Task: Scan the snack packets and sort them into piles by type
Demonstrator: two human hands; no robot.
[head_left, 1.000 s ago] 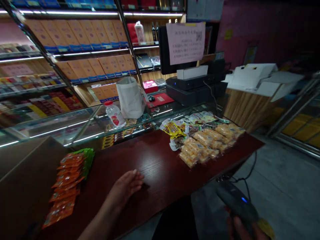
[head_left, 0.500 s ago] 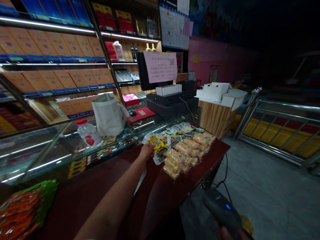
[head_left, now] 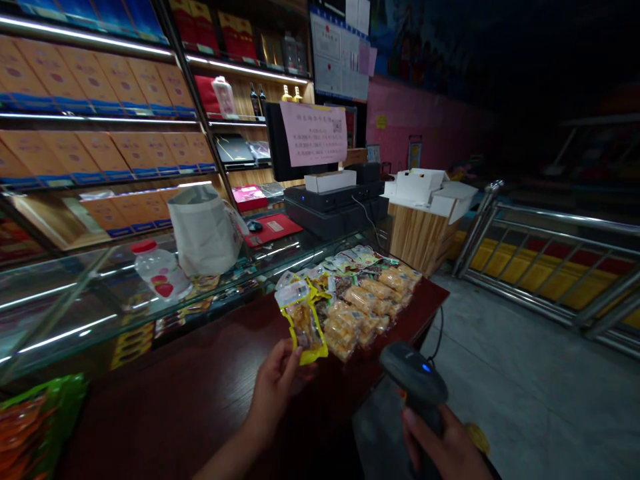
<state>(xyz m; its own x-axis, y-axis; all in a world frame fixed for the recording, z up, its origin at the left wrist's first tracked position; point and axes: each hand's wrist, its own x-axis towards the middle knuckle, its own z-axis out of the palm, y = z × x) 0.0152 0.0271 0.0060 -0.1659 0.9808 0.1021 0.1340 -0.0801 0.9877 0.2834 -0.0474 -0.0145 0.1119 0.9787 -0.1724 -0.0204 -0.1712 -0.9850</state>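
My left hand (head_left: 280,380) pinches the lower edge of a yellow-edged snack packet (head_left: 304,327), held up above the dark red counter (head_left: 210,373). In my right hand (head_left: 445,443) is a black barcode scanner (head_left: 414,375) with a blue light on top; its head points left toward the packet. Behind the packet, clear bags of pale golden snacks (head_left: 367,300) lie in rows on the counter. More small snack packets (head_left: 350,260) lie along the rows' far side.
A plastic bottle with a red cap (head_left: 161,272) and a white bag (head_left: 205,233) stand on the glass showcase. Orange packets (head_left: 30,427) lie at lower left. A monitor (head_left: 274,143) stands behind; a metal railing (head_left: 550,233) is at right.
My left hand has drawn a yellow-edged packet off the pile toward me and lifted it. My right hand has raised the scanner and brought it left, closer to the packet.
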